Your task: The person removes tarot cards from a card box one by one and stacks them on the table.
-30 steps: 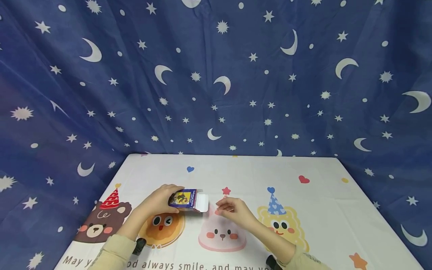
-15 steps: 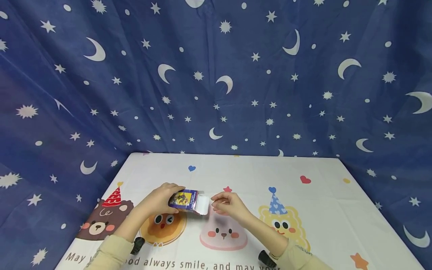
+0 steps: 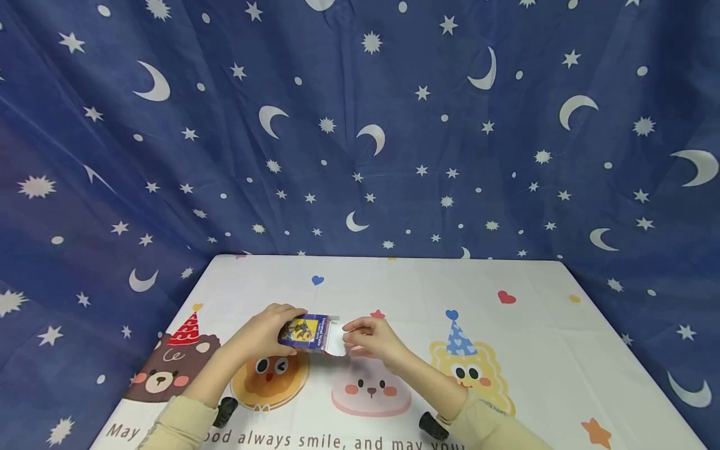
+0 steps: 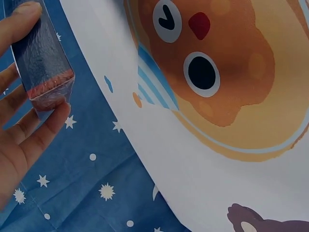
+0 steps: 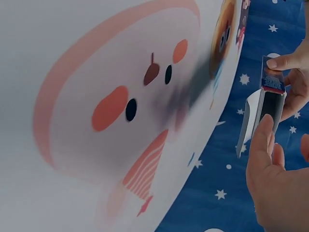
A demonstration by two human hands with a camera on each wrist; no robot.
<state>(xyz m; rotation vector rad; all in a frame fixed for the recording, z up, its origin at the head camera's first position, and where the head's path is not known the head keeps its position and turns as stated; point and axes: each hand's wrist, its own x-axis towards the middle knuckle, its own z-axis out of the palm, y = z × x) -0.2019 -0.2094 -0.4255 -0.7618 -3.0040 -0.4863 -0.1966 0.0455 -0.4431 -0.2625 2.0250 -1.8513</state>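
Observation:
A small blue card box (image 3: 304, 332) with a yellow picture panel is held above the table in the head view. My left hand (image 3: 264, 334) grips its left end, thumb on one side and fingers on the other. The left wrist view shows the box's glossy lower end (image 4: 50, 84) between thumb and fingertips. At the right end the box is unfastened, and a white flap (image 5: 248, 121) stands out beside the dark opening. My right hand (image 3: 375, 339) is right at this end. One of its fingers (image 5: 263, 137) reaches over the opening in the right wrist view, fingers loosely bent.
The white tablecloth (image 3: 450, 281) carries printed cartoon animals, hearts and lettering. Behind the table hangs a blue curtain (image 3: 315, 150) with stars and moons. A black wrist-camera piece shows at each forearm.
My right hand has moved left, from a gap beside the box up to its opened end. The left hand keeps its hold on the box, which has barely shifted.

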